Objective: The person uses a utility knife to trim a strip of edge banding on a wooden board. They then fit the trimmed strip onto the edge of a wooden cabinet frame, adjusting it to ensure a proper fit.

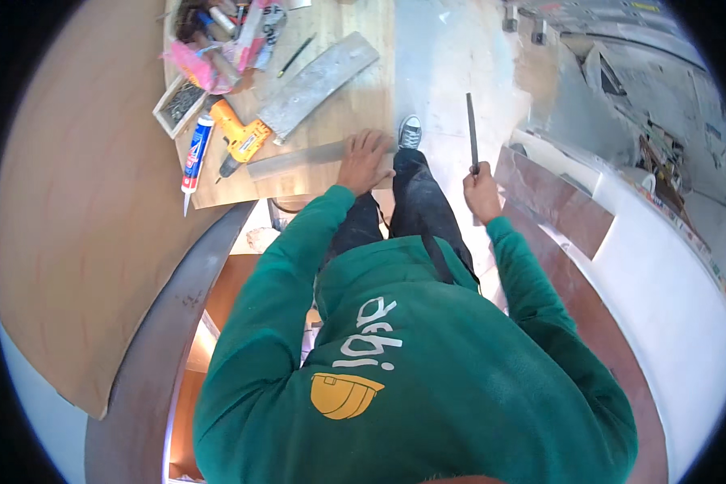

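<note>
My left hand (365, 161) lies over the right end of a narrow grey strip (294, 161) along the table's near edge, fingers bent across it and thumb toward the table corner. The strip's material is unclear. Out to the right, away from the table, my right hand (481, 194) is closed around the lower end of a long, thin, dark file-like bar (472, 129) that points away from me. Behind the strip rests a wider, dusty grey board (321, 85). Left of the strip lies a yellow cordless drill (242, 133) with a bit fitted.
The wooden table (363, 20) also bears a blue-and-red sealant tube (195, 157) overhanging its edge, a small box of screws (181, 103), a pencil (297, 56) and a cluttered tray (222, 40). Brown sheet (81, 185) stands left; a white-sided panel structure (669, 282) curves along my right.
</note>
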`<state>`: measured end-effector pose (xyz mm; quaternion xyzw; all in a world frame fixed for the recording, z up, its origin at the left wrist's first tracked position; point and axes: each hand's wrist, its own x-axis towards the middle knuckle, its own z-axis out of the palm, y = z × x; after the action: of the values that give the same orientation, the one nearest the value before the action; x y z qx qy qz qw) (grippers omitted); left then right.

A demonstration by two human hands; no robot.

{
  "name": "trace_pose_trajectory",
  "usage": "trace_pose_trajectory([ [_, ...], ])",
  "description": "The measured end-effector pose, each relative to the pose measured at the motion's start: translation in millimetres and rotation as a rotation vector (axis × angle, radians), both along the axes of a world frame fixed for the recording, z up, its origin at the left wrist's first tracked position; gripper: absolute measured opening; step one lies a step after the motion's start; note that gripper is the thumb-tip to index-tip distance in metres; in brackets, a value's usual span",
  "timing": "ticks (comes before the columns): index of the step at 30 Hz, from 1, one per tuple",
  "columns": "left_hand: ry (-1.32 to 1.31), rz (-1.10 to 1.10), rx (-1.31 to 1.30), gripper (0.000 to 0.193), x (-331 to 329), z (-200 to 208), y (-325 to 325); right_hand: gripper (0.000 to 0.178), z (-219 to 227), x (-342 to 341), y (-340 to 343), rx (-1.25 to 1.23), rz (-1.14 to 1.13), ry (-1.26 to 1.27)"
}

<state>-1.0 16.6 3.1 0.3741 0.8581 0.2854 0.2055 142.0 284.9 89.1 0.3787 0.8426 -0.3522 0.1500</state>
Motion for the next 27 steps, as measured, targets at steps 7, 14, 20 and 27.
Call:
trace_pose_trajectory([
  [7, 0.042, 0.040, -0.044, 0.084, 11, -9, 6, 0.042, -54, -43, -89, -0.640, -0.714, 0.057],
  [14, 0.070, 0.001, -0.081, 0.062, 8, -10, 18, 0.024, -129, -77, -108, -0.717, -0.624, 0.012],
  [20, 0.162, -0.234, -0.124, 0.031, -5, -8, 17, 0.018, -94, -70, -97, -0.905, -0.773, -0.075],
  [27, 0.262, -0.398, -0.305, 0.027, -16, -8, 26, 0.048, -54, -43, -79, -1.002, -0.644, -0.129],
])
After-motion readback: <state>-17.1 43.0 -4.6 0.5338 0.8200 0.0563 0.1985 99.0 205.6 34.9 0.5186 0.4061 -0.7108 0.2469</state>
